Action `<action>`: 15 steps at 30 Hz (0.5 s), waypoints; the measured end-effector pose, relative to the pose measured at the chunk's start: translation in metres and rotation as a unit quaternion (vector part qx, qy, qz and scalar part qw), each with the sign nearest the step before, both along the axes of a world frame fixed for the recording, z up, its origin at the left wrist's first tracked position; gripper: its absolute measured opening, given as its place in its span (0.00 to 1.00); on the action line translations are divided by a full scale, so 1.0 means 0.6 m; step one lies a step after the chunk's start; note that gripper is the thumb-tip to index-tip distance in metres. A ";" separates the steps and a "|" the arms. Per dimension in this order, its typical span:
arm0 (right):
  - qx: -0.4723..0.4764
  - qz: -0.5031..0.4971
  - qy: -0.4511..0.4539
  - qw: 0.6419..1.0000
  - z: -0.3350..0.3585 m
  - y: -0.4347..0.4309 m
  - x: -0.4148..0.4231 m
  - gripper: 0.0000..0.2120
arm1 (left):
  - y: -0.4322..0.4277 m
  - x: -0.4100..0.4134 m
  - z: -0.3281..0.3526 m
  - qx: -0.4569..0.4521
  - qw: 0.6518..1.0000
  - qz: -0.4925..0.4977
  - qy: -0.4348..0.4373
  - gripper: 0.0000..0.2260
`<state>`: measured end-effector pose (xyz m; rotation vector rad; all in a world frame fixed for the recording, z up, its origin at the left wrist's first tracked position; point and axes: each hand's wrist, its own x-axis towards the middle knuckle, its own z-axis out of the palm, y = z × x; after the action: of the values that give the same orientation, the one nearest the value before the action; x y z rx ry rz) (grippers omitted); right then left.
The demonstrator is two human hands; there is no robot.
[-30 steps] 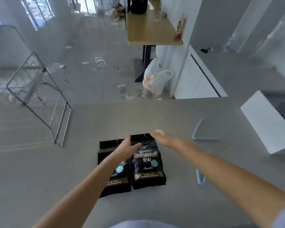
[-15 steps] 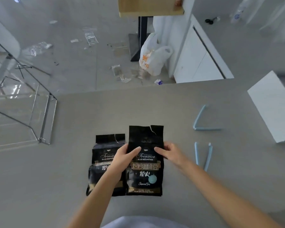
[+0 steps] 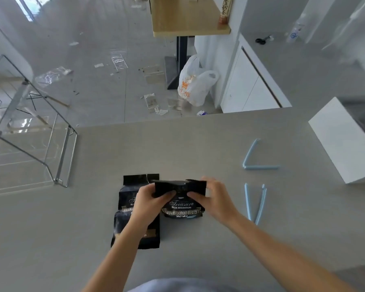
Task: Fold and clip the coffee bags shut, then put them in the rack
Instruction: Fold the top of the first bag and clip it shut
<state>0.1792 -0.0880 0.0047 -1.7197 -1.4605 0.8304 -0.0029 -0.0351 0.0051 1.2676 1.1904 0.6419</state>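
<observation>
Two black coffee bags lie side by side on the grey counter. My left hand [image 3: 149,200] and my right hand [image 3: 214,199] each pinch an end of the right coffee bag [image 3: 182,207], whose top is folded over toward me and raised off the counter. The left coffee bag [image 3: 133,226] lies flat with its top unfolded, partly under my left forearm. Two light blue clips lie open to the right: a near clip [image 3: 255,204] beside my right hand and a far clip [image 3: 255,159]. The wire rack [image 3: 57,148] stands at the counter's left edge.
A white box [image 3: 343,142] sits at the right side of the counter [image 3: 177,148]. Beyond the counter's far edge are a littered floor, a white plastic bag [image 3: 196,83] and a wooden table [image 3: 188,17].
My hands went from reaching over the flat bags to gripping the right bag's top. That top is now folded down and the bag is lifted at its upper end.
</observation>
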 end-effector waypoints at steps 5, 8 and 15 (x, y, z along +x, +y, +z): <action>0.059 0.033 -0.094 0.993 0.003 0.006 0.016 0.08 | -0.008 -0.009 0.002 0.048 0.999 -0.014 0.011 0.11; -0.015 0.008 -0.062 0.998 -0.005 -0.006 0.012 0.11 | -0.014 -0.011 -0.002 0.059 0.995 -0.057 0.059 0.07; 0.010 -0.004 -0.012 1.000 -0.003 -0.005 0.005 0.06 | -0.009 -0.017 0.000 0.039 0.998 -0.048 0.021 0.08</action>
<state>0.1822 -0.0910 0.0029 -1.7256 -1.4735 0.7910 -0.0131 -0.0405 0.0051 1.4008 1.1406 0.5998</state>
